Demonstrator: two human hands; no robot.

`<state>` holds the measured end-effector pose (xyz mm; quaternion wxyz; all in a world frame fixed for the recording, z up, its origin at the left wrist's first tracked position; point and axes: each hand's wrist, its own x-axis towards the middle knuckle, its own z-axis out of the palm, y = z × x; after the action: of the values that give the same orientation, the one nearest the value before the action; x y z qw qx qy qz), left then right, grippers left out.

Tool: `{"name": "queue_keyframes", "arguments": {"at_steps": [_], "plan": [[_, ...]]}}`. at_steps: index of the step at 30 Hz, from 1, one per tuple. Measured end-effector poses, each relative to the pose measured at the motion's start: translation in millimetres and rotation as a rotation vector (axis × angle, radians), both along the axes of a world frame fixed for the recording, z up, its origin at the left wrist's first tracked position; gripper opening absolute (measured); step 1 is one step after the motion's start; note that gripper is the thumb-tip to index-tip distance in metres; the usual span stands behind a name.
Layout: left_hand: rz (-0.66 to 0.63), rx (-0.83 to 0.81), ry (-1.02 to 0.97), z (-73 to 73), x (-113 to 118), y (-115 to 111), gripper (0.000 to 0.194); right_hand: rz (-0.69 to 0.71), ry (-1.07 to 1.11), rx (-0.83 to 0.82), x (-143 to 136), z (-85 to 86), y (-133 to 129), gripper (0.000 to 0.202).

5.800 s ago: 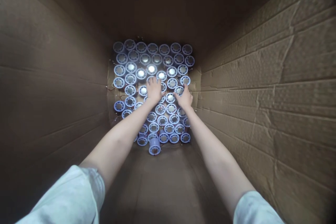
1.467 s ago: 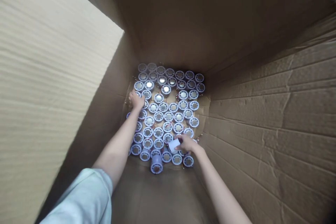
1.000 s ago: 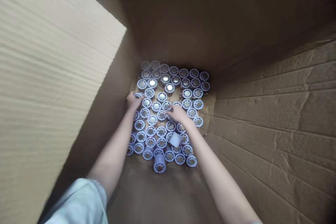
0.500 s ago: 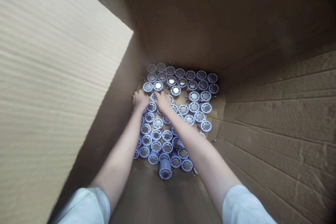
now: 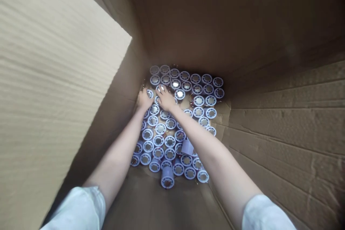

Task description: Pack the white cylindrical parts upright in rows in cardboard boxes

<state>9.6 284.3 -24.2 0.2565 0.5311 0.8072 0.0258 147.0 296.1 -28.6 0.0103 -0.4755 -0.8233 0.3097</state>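
Observation:
Deep in a cardboard box stand many lilac cylinders (image 5: 169,141), each with a slotted rim and a round silvery middle. At the rows' left edge my left hand (image 5: 143,100) is wrapped round one lilac cylinder (image 5: 150,94), whose top shows beside the fingers. Just to its right, my right hand (image 5: 166,101) has its fingers spread over the top of another shiny cylinder (image 5: 161,88). The undersides of both hands are hidden. Thin wires stick out among the cylinders.
Tall walls of the cardboard box (image 5: 269,125) rise around the rows. A large cardboard flap (image 5: 59,72) juts in from the left. One cylinder (image 5: 167,178) leans at the near edge, and another (image 5: 187,147) lies on its side on top of the others.
My right hand has moved slightly up, its fingers now spread on a cylinder top. A cylinder top now shows in my left hand. The near cylinders appear shifted slightly down in view.

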Motion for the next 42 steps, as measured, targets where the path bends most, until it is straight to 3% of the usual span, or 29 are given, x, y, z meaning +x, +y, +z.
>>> {"name": "queue_keyframes", "arguments": {"at_steps": [6,8,10,13,15,16,19,22,24,27,30,33,36,39,42], "plan": [[-0.009,-0.274,0.061,14.9,-0.5,0.7,0.063,0.059,0.120,-0.052,7.7,3.9,-4.3,0.048],[-0.007,-0.322,0.081,19.2,1.2,3.5,0.067,-0.013,0.182,0.004,18.2,8.7,-9.6,0.043],[-0.011,-0.272,0.133,23.4,7.8,9.0,0.061,-0.241,0.226,0.087,32.5,11.8,-18.5,0.039],[-0.052,-0.057,0.138,24.8,24.9,22.3,0.047,-0.754,0.193,0.139,54.8,9.6,-31.1,0.036],[-0.045,-0.006,0.022,19.4,36.6,31.9,0.050,-1.013,0.151,0.039,64.3,3.0,-33.1,0.037],[-0.022,-0.014,-0.037,14.8,41.4,35.7,0.056,-1.074,0.147,-0.046,66.3,-1.4,-31.6,0.039],[0.054,0.012,-0.123,-1.6,49.5,40.0,0.075,-1.047,0.207,-0.265,62.6,-15.1,-20.7,0.047],[0.060,0.099,-0.142,-11.5,48.7,35.9,0.078,-1.025,0.238,-0.314,55.5,-22.3,-12.4,0.048],[0.035,0.098,-0.112,-10.4,45.1,32.8,0.079,-1.023,0.205,-0.320,56.6,-20.3,-14.3,0.044],[0.001,0.009,-0.026,-0.4,40.2,31.6,0.078,-0.897,0.214,-0.237,71.9,-8.7,-27.4,0.036],[0.006,-0.067,0.063,11.4,44.4,31.8,0.074,-0.797,0.145,-0.010,99.5,4.0,-40.3,0.033],[-0.037,0.054,0.184,19.8,63.1,28.8,0.062,-0.794,-0.103,0.078,125.1,8.5,-40.6,0.035],[-0.192,0.138,0.118,22.0,91.3,23.2,0.049,-0.716,-0.229,0.033,136.4,6.8,-32.7,0.047],[-0.262,0.025,0.039,15.4,115.3,18.3,0.053,-0.643,-0.233,0.001,137.1,7.6,-30.0,0.044],[-0.240,-0.088,0.004,4.6,126.1,15.2,0.060,-0.623,-0.134,0.009,141.3,10.6,-35.5,0.035]]}}
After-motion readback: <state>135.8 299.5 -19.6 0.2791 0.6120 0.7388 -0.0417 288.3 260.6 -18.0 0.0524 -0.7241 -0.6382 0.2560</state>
